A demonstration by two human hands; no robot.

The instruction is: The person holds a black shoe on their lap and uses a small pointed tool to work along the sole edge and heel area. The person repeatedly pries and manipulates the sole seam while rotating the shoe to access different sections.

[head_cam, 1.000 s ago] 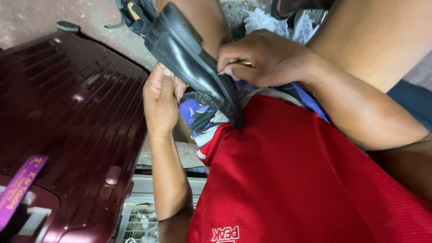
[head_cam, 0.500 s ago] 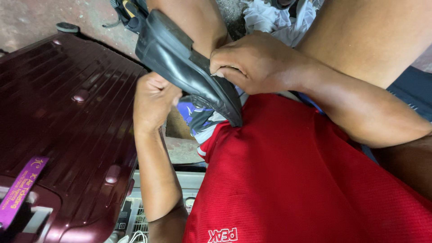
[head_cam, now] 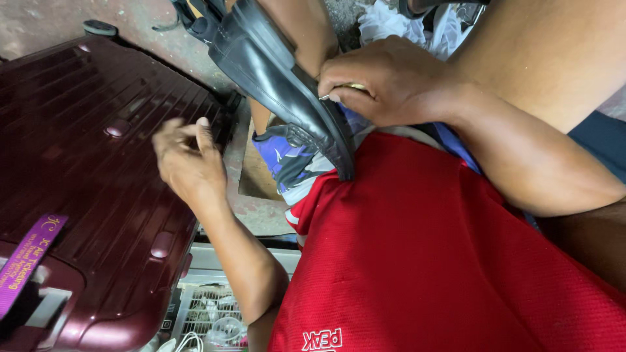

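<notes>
The right hand is closed on the edge of a black leather shoe, and a small pale thing is pinched between its fingertips — what it is cannot be told. The shoe lies tilted across the lap, its lower end touching the red shirt. The left hand hangs apart from the shoe, half open and holding nothing, above a dark red suitcase — beside it, bare ground.
</notes>
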